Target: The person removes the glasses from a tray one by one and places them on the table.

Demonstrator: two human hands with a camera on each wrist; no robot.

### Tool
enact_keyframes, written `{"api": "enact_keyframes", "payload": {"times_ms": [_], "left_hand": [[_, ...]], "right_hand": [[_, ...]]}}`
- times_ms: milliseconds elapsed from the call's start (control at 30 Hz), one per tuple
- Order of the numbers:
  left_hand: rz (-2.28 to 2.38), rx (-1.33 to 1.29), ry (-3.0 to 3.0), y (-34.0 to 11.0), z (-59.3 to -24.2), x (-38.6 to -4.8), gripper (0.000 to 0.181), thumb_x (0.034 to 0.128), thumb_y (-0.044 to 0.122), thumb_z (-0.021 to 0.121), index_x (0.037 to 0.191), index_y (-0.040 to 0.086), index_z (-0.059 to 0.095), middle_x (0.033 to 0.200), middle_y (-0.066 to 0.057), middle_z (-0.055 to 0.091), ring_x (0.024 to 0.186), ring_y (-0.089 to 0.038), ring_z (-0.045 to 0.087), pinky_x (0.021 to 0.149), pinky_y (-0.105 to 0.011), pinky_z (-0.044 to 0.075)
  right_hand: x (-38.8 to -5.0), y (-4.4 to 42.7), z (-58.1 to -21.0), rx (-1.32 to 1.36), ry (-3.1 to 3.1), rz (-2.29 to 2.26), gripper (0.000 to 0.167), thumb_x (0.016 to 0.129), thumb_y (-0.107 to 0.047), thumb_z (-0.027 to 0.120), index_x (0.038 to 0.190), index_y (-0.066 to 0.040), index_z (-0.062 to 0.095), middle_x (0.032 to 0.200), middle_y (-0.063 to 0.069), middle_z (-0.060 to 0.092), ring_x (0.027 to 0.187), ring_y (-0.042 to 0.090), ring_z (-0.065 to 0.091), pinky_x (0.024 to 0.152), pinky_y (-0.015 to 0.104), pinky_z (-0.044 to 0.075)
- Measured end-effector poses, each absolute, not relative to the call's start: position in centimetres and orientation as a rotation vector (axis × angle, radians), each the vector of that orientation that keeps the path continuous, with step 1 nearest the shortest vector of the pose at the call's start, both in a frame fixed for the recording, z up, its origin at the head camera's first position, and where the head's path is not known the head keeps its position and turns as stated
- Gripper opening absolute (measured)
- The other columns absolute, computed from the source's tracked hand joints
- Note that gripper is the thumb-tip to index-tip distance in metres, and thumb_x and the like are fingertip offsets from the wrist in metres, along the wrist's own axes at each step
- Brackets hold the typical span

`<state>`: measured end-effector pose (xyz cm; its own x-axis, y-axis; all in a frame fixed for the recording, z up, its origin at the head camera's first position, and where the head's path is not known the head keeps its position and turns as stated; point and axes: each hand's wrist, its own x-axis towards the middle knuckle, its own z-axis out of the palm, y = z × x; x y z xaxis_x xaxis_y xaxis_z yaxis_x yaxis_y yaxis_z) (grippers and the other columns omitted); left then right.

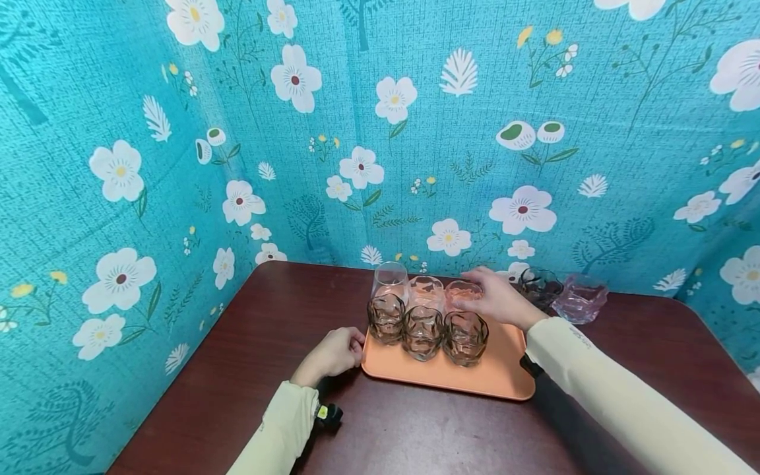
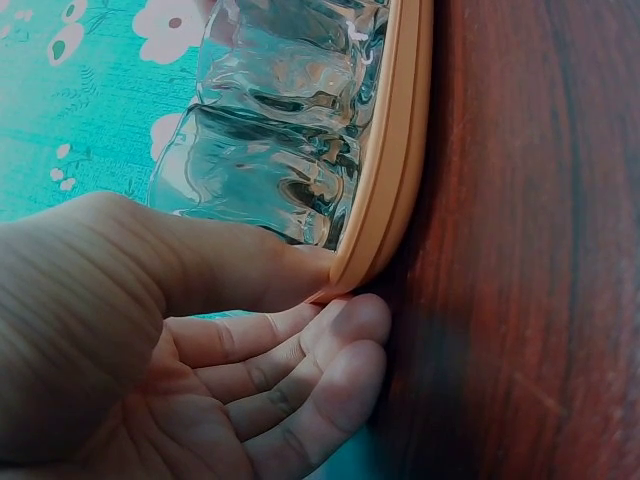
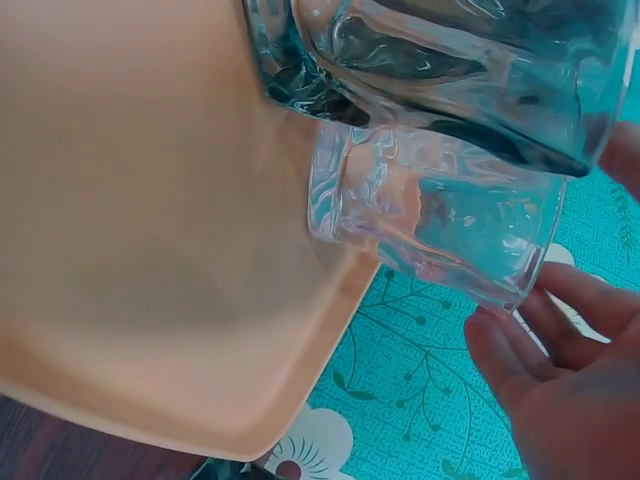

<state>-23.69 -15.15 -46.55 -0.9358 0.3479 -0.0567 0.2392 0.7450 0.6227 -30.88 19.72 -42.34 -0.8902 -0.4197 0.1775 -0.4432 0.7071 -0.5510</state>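
An orange tray [image 1: 505, 369] carries two rows of glasses. Three smoky glasses [image 1: 466, 338] with wavy sides make up the nearer row; behind them stand clear and pinkish ones, among them a taller smooth clear glass [image 1: 390, 274]. At the tray's left edge my left hand [image 1: 335, 353] pinches the rim, thumb above and fingers underneath. My right hand [image 1: 501, 300] holds the pinkish glass [image 3: 440, 215] at the right end of the back row by its rim. That glass stands upright on the tray; a smoky one partly hides it and my thumb in the right wrist view.
Right of the tray, near the back edge of the dark wooden table [image 1: 415, 435], stand another smoky glass [image 1: 540, 284] and a pink glass [image 1: 582, 300]. A flowered turquoise cloth [image 1: 415, 165] hangs close behind the table and along its left side.
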Motion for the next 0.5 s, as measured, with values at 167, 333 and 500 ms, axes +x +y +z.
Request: {"api": "enact_keyframes", "payload": {"times_ms": [167, 333, 500], "left_hand": [[0.963, 0.466, 2.765, -15.11, -46.51, -23.63, 0.022, 0.0752, -0.002, 0.059, 0.097, 0.0, 0.061, 0.072, 0.001, 0.056, 0.059, -0.01, 0.051, 0.057, -0.026, 0.043], [0.975, 0.452, 2.75, -15.11, -46.51, -23.68, 0.022, 0.0761, -0.002, 0.059, 0.098, 0.0, 0.06, 0.072, 0.0, 0.056, 0.058, -0.011, 0.051, 0.056, -0.026, 0.043], [0.958, 0.464, 2.767, -15.15, -46.57, -23.74, 0.022, 0.0751, -0.001, 0.059, 0.097, 0.0, 0.061, 0.072, 0.001, 0.056, 0.058, -0.01, 0.052, 0.057, -0.026, 0.043]], "right_hand": [[-30.91, 19.43, -42.01, 0.68, -2.927, 0.97, 0.064, 0.083, -0.031, 0.072, 0.132, 0.004, 0.049, 0.128, 0.022, 0.046, 0.114, 0.04, 0.049, 0.091, 0.055, 0.04], [-30.84, 19.21, -41.86, 0.654, -2.968, 0.997, 0.066, 0.083, -0.034, 0.071, 0.133, 0.004, 0.048, 0.13, 0.023, 0.044, 0.117, 0.04, 0.047, 0.092, 0.056, 0.039], [-30.94, 19.03, -41.92, 0.636, -2.979, 0.982, 0.068, 0.081, -0.034, 0.073, 0.132, 0.004, 0.048, 0.128, 0.023, 0.046, 0.114, 0.04, 0.049, 0.09, 0.054, 0.041]]}}
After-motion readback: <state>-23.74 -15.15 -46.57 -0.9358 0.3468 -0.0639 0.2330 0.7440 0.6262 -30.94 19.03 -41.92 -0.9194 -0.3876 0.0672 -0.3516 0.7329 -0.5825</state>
